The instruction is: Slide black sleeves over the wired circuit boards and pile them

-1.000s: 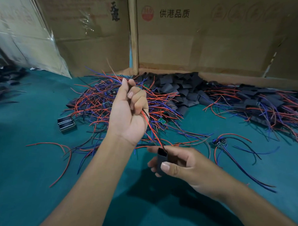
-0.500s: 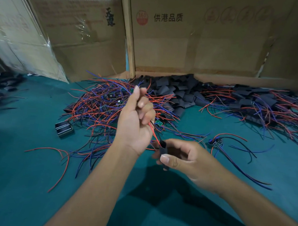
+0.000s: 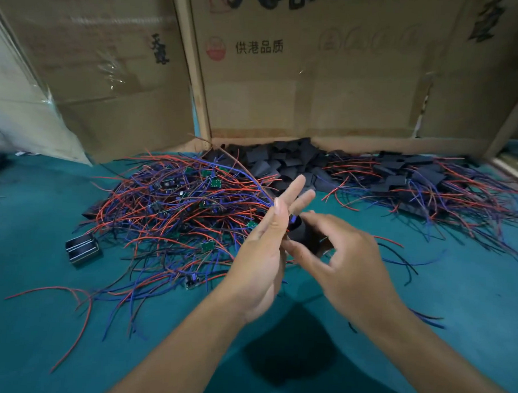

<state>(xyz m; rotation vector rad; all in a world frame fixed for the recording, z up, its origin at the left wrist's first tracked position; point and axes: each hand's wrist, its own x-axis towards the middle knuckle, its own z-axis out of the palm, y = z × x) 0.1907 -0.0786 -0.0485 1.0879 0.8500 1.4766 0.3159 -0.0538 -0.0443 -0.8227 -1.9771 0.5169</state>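
Note:
My right hand (image 3: 344, 259) grips a black sleeve (image 3: 305, 235) between thumb and curled fingers, just above the teal table. My left hand (image 3: 264, 250) is pressed against the sleeve's left end with its fingers stretched upward. The thumb and forefinger pinch the red and blue wires (image 3: 247, 175) of a circuit board. These wires arc up and to the left from the sleeve's mouth. The board itself is hidden inside the sleeve or behind my hands. The heap of unsleeved wired boards (image 3: 177, 210) lies to the left, empty black sleeves (image 3: 283, 164) lie behind, and sleeved boards (image 3: 430, 186) are piled at the right.
Cardboard boxes (image 3: 301, 94) wall off the back of the teal table (image 3: 38, 320). A small black metal block (image 3: 82, 248) lies left of the wire heap. Loose wires (image 3: 406, 259) trail on the cloth just right of my right hand.
My left hand has come down from a raised fist to meet the sleeve and spread its fingers. The right hand lifted the sleeve towards it. The camera tilted up.

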